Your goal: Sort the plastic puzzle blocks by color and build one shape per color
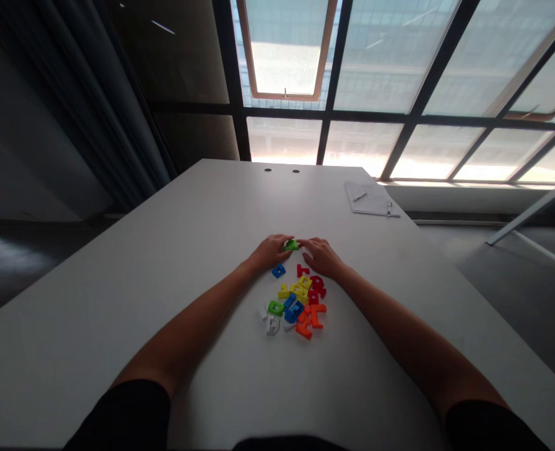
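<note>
Beyond a pile of coloured pieces, my left hand (269,252) holds green pieces (291,245) between its thumb and fingers. My right hand (321,255) is just right of them, fingers apart, its index fingertip close to the green pieces; whether it touches them is unclear. A blue piece (279,270) lies below my left hand, and a red piece (302,270) below my right. Nearer me is the heap: yellow pieces (300,289), dark red pieces (317,285), blue pieces (293,309), a green piece (275,307), orange pieces (317,316) and white pieces (272,325).
The white table (221,207) stretches away toward large windows. Papers (371,198) with a pen on them lie at its far right. Two round holes (268,170) sit near the far edge. A dark curtain (84,94) hangs at the left; a metal leg (526,216) stands at the right.
</note>
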`<state>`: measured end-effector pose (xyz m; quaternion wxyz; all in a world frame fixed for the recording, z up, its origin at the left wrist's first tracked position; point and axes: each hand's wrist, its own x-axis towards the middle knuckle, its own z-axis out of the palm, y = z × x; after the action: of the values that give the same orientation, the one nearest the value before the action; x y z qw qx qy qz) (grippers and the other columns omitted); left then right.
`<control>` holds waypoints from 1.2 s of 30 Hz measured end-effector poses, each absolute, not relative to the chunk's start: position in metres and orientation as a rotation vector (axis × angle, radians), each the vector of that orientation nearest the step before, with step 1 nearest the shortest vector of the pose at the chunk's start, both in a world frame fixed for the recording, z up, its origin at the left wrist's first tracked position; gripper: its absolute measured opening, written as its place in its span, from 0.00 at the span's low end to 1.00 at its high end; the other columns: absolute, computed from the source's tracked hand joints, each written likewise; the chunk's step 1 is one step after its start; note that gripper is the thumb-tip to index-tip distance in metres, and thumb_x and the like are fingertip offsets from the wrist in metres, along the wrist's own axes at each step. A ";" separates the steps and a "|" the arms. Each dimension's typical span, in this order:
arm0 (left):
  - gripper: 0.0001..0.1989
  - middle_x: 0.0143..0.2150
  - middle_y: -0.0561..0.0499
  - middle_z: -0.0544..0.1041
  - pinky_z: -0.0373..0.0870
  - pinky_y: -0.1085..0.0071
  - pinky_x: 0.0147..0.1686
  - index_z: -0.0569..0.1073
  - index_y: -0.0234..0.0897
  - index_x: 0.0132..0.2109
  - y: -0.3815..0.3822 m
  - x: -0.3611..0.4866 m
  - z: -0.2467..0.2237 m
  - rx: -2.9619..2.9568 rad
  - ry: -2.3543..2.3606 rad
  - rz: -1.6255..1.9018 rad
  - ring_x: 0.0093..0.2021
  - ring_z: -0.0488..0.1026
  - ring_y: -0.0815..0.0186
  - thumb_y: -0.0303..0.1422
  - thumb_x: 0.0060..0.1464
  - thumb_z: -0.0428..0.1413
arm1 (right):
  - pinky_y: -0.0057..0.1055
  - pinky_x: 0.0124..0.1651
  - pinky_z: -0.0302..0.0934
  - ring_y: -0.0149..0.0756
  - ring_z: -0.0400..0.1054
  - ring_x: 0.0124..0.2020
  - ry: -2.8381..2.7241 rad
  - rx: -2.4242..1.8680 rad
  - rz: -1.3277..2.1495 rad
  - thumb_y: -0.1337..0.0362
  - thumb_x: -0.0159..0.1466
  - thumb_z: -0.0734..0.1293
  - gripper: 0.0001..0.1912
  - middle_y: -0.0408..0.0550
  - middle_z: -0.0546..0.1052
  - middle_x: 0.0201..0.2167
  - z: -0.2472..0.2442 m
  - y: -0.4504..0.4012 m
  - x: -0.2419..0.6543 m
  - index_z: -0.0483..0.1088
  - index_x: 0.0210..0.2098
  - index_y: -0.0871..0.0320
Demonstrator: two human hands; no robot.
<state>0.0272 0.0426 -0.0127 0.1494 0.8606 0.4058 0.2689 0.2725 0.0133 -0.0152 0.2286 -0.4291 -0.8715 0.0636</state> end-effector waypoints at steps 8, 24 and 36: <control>0.25 0.60 0.43 0.81 0.70 0.56 0.64 0.77 0.38 0.63 0.045 0.027 -0.015 2.468 1.139 0.809 0.59 0.76 0.53 0.38 0.61 0.59 | 0.48 0.65 0.59 0.49 0.70 0.61 -2.392 -1.173 0.169 0.69 0.70 0.66 0.26 0.55 0.81 0.56 -0.015 0.014 0.273 0.69 0.67 0.56; 0.18 0.39 0.49 0.83 0.74 0.67 0.41 0.80 0.43 0.54 0.049 -0.026 0.002 2.384 1.467 0.651 0.35 0.79 0.62 0.42 0.64 0.53 | 0.32 0.48 0.69 0.37 0.77 0.40 -2.479 -0.931 0.851 0.63 0.65 0.73 0.07 0.46 0.85 0.40 0.025 0.003 0.295 0.84 0.42 0.54; 0.14 0.36 0.52 0.82 0.64 0.69 0.33 0.78 0.46 0.47 0.028 -0.046 0.006 2.429 1.750 0.445 0.34 0.78 0.60 0.45 0.66 0.52 | 0.31 0.45 0.68 0.36 0.77 0.36 -2.192 -1.369 0.361 0.69 0.65 0.70 0.07 0.47 0.84 0.37 -0.003 0.031 0.335 0.81 0.40 0.56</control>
<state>-0.0462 0.0278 0.0059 0.0573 0.8012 0.5773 0.1469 0.3346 0.0312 -0.0033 0.2631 -0.5061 -0.8105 0.1333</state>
